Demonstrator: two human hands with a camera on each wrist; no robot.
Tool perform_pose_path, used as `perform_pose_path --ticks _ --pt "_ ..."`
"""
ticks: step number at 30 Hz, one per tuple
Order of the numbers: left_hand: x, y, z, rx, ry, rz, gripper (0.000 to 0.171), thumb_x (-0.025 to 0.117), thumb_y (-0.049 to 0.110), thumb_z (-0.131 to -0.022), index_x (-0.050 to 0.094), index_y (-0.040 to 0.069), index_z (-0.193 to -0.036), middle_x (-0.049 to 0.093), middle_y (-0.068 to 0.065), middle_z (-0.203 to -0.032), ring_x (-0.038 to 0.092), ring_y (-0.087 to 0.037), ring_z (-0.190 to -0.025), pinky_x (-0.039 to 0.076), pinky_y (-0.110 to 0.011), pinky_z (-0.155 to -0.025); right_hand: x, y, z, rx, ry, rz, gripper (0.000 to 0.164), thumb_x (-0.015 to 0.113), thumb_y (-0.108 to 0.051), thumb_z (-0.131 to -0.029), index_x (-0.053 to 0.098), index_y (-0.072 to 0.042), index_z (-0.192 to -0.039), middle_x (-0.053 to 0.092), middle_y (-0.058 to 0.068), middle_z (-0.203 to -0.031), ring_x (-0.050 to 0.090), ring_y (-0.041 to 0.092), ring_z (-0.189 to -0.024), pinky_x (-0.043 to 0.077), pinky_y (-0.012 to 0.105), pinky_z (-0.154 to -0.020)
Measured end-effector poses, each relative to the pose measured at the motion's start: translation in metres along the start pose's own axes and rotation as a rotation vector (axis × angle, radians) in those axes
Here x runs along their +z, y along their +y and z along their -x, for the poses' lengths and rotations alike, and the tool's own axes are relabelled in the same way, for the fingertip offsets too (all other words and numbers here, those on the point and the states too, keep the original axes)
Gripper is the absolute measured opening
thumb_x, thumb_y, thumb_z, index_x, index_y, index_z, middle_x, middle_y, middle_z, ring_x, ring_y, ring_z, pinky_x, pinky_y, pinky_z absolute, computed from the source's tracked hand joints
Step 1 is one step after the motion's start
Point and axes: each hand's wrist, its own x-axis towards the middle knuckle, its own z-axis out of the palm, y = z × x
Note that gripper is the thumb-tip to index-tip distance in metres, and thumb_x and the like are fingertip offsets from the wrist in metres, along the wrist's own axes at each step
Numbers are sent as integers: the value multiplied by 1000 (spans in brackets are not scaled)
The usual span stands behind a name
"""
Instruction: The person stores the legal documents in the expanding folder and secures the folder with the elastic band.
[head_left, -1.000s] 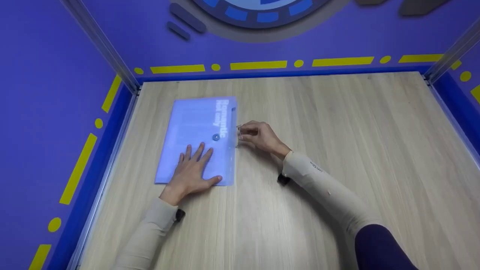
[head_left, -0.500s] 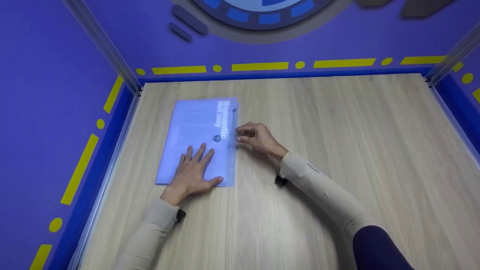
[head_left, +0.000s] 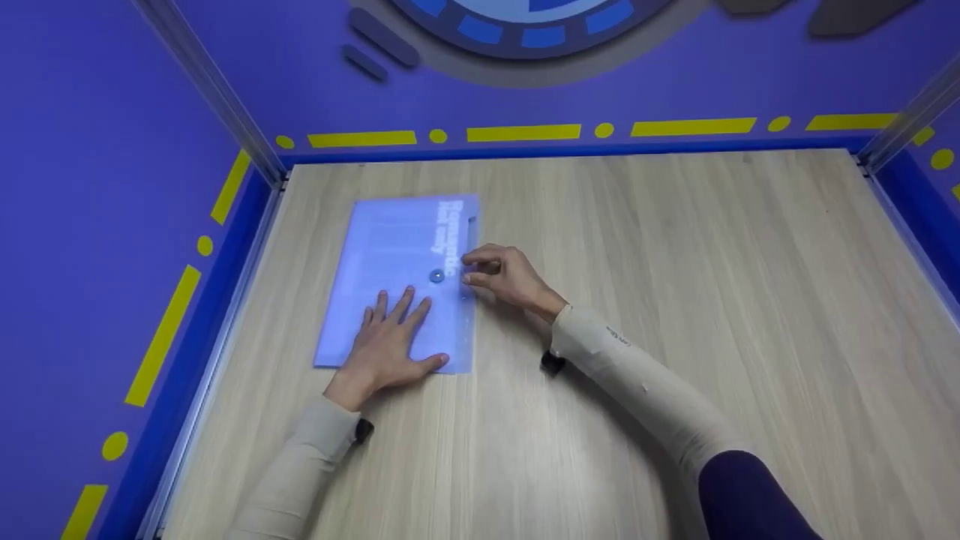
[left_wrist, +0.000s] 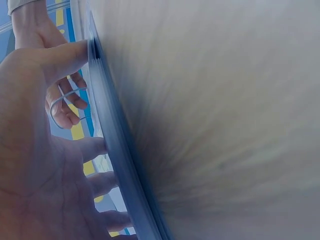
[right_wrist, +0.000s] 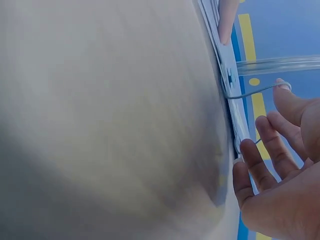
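Note:
A translucent bluish-purple document folder (head_left: 390, 232) lies flat on the table, with white lettering and a round button (head_left: 436, 276) near its right edge. My left hand (head_left: 386, 349) rests on the folder's lower part, fingers straight and spread. A thin elastic cord (right_wrist: 255, 92) runs from the folder's edge to the thumb of my right hand (head_left: 510, 277). In the left wrist view the cord (left_wrist: 51, 110) forms a loop round the right hand's curled fingers. From the head, the right fingertips overlap the folder's right edge, close to the button.
The wood-grain table (head_left: 675, 300) stretches to the right of the folder and in front of it. Blue panels with yellow markings (head_left: 523, 133) close it in at the back and sides, with a metal rail (head_left: 217, 375) along the left edge.
My right hand has moved left from beside the folder to over its right edge, drawing the elastic cord with it. The left hand has stayed on the folder.

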Motion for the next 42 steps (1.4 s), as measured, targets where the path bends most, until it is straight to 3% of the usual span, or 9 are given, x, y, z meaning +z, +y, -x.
perform_pose_path --ticks 4,18,28,42 --pt "0 1 -1 1 -1 -8 101 64 73 -93 31 17 -170 14 -16 -179 3 -56 -160 9 -73 -128 3 -3 -3 -6 1 26 34 82 -9 -95 76 3 -126 74 16 -126 67 37 -116 56 46 -104" --pt "1 1 -2 1 -3 -45 101 63 75 -92 33 18 -169 15 -16 -179 5 -58 -160 12 -74 -127 20 -10 -20 -2 -18 282 34 81 -13 -96 76 1 -127 74 15 -123 70 30 -113 57 37 -101" --pt "-1 -1 -3 8 -8 -48 102 63 75 -92 33 17 -169 16 -16 -179 6 -58 -160 15 -75 -126 29 -13 -25 -59 -34 383 28 78 -9 -97 78 3 -123 73 16 -117 70 28 -109 58 38 -99" --pt "0 -2 -2 17 -11 -37 102 64 74 -92 32 16 -169 15 -17 -178 4 -59 -159 11 -77 -125 45 -16 -32 1 -37 538 25 77 -14 -98 80 -3 -120 73 11 -117 67 30 -112 54 41 -103"
